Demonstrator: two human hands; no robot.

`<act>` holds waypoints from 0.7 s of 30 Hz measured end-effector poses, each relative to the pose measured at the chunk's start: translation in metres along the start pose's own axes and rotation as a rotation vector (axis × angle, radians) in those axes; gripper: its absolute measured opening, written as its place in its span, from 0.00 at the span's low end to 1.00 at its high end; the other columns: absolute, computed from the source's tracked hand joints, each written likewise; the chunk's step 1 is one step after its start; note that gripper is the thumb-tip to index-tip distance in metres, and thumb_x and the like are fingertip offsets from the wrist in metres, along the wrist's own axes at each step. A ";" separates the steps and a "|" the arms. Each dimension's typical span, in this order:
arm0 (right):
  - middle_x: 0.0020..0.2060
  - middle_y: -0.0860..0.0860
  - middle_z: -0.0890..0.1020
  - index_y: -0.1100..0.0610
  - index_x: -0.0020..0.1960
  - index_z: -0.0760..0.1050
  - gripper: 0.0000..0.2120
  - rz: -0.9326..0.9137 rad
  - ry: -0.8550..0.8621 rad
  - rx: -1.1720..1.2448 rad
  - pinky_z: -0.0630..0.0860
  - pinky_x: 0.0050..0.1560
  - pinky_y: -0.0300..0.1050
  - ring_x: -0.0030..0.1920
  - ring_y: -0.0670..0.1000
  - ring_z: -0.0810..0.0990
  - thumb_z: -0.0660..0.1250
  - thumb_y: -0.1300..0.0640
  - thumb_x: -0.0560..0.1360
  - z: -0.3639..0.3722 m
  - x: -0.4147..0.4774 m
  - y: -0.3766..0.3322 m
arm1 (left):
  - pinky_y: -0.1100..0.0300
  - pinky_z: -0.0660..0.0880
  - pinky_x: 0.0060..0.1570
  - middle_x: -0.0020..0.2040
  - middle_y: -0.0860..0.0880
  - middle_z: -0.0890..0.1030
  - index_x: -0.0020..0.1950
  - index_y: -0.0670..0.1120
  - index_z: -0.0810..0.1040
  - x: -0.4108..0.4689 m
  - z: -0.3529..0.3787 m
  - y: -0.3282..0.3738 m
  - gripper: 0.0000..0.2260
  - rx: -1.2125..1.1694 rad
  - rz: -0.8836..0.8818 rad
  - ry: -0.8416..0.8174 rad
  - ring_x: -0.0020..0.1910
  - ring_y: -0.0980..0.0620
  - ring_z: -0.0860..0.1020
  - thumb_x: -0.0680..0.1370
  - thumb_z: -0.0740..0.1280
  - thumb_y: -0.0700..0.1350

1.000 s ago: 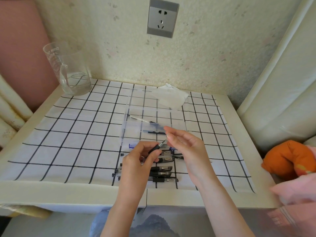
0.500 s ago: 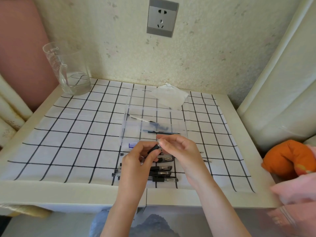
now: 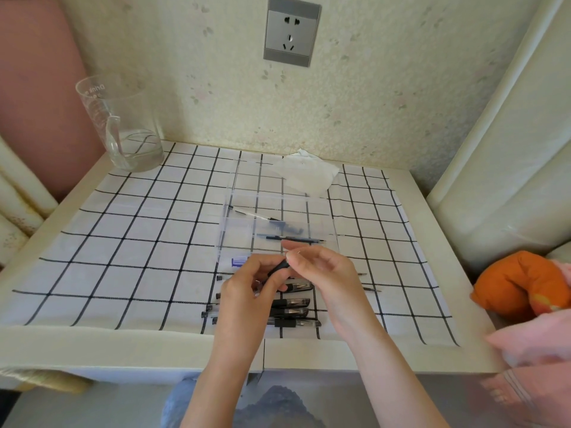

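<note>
My left hand [image 3: 250, 285] grips a black pen [image 3: 278, 269] over the near middle of the table. My right hand [image 3: 324, 273] pinches the pen's upper end with thumb and fingertips. Under both hands lies a row of several black gel pens [image 3: 292, 313] on the checked cloth. Just beyond them stands a clear plastic box [image 3: 230, 230] holding a refill [image 3: 293, 238], a thin white pen [image 3: 253, 214] and small dark parts. A small blue piece [image 3: 238, 261] lies by the box's near left corner.
A glass jug [image 3: 123, 128] with a little water stands at the back left. A crumpled white tissue [image 3: 306, 174] lies behind the box. An orange cushion [image 3: 519, 285] and pink cloth [image 3: 537, 341] sit at the right edge. A wall socket [image 3: 290, 30] is above.
My right hand came down from an open pose above the pen tip and closed its fingertips on the pen's upper end. The left hand kept its grip.
</note>
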State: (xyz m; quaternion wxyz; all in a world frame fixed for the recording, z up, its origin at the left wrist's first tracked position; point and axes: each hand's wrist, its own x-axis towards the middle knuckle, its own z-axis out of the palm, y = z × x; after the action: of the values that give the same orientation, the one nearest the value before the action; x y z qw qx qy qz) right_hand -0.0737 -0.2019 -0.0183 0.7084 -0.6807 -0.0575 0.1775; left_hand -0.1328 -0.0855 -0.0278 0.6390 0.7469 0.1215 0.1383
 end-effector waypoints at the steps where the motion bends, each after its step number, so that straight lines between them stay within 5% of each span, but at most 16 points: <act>1: 0.52 0.47 0.84 0.57 0.43 0.82 0.13 0.013 0.015 -0.001 0.77 0.57 0.46 0.54 0.48 0.82 0.73 0.50 0.63 0.001 0.000 0.000 | 0.72 0.74 0.41 0.40 0.59 0.83 0.49 0.52 0.79 0.000 0.000 0.000 0.06 -0.005 0.001 -0.001 0.39 0.60 0.80 0.75 0.67 0.43; 3: 0.51 0.47 0.83 0.58 0.48 0.80 0.20 0.040 0.019 0.016 0.79 0.52 0.42 0.49 0.47 0.83 0.73 0.47 0.62 0.001 0.001 0.000 | 0.72 0.75 0.42 0.39 0.58 0.83 0.49 0.52 0.79 0.000 0.000 0.000 0.06 -0.008 0.001 0.004 0.40 0.61 0.81 0.75 0.67 0.42; 6: 0.54 0.49 0.83 0.56 0.55 0.80 0.21 0.010 -0.027 0.072 0.77 0.59 0.51 0.55 0.49 0.82 0.74 0.48 0.65 0.000 -0.001 0.001 | 0.72 0.74 0.41 0.39 0.59 0.83 0.48 0.53 0.79 0.001 -0.001 0.000 0.06 0.006 0.006 0.017 0.38 0.60 0.80 0.74 0.68 0.43; 10: 0.55 0.47 0.83 0.54 0.41 0.82 0.11 0.025 0.023 0.075 0.74 0.63 0.57 0.55 0.51 0.82 0.75 0.51 0.61 0.000 0.001 0.003 | 0.70 0.75 0.42 0.39 0.57 0.83 0.49 0.52 0.79 0.000 -0.001 0.000 0.06 0.000 0.008 0.004 0.39 0.60 0.80 0.74 0.67 0.43; 14: 0.49 0.51 0.84 0.55 0.53 0.80 0.22 0.047 -0.017 0.105 0.72 0.64 0.59 0.51 0.53 0.83 0.75 0.47 0.63 0.002 0.000 0.005 | 0.70 0.76 0.43 0.40 0.57 0.83 0.50 0.52 0.79 0.000 -0.001 -0.001 0.07 -0.015 -0.004 0.007 0.40 0.59 0.81 0.74 0.68 0.42; 18: 0.55 0.48 0.83 0.54 0.42 0.83 0.10 0.013 -0.002 0.141 0.73 0.63 0.56 0.56 0.51 0.81 0.75 0.52 0.62 0.003 -0.001 0.005 | 0.71 0.75 0.41 0.40 0.58 0.83 0.49 0.52 0.79 0.000 0.000 0.000 0.06 -0.013 -0.004 0.005 0.38 0.60 0.80 0.74 0.68 0.43; 21: 0.47 0.47 0.85 0.56 0.46 0.80 0.19 0.041 0.027 0.155 0.75 0.57 0.54 0.47 0.51 0.83 0.77 0.50 0.58 0.003 0.000 0.008 | 0.71 0.75 0.41 0.39 0.56 0.84 0.48 0.52 0.79 -0.001 0.001 -0.001 0.06 -0.015 0.006 -0.005 0.39 0.59 0.81 0.74 0.68 0.42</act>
State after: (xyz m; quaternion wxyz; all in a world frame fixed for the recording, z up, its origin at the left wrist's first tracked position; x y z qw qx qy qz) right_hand -0.0761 -0.1992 -0.0260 0.7560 -0.6270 -0.0200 0.1869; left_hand -0.1331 -0.0863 -0.0286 0.6445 0.7427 0.1165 0.1394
